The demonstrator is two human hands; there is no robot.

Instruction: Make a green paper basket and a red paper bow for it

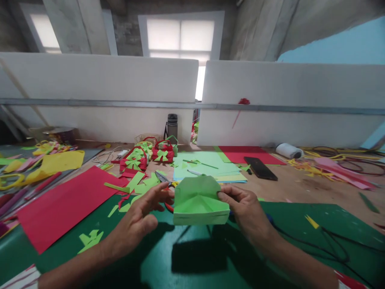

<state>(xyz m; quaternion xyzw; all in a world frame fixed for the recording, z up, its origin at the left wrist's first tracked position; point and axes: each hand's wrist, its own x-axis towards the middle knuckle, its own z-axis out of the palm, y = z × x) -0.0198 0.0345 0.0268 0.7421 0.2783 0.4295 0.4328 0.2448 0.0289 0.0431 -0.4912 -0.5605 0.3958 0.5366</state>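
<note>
A folded piece of light green paper, with creases across its middle and a narrow strip along its lower edge, is held up above the green mat. My right hand pinches its right edge between thumb and fingers. At the left side of the paper, my left hand has its fingers apart, the fingertips close to the edge; whether they touch it I cannot tell. Behind the paper, partly hidden, lie scissors. The paper casts a dark shadow on the mat below.
Red paper and green scraps lie left. Small red and green paper baskets stand behind, near a bottle. Stacked pale sheets, a phone and a white roll lie farther back. A dark cable crosses the mat's right.
</note>
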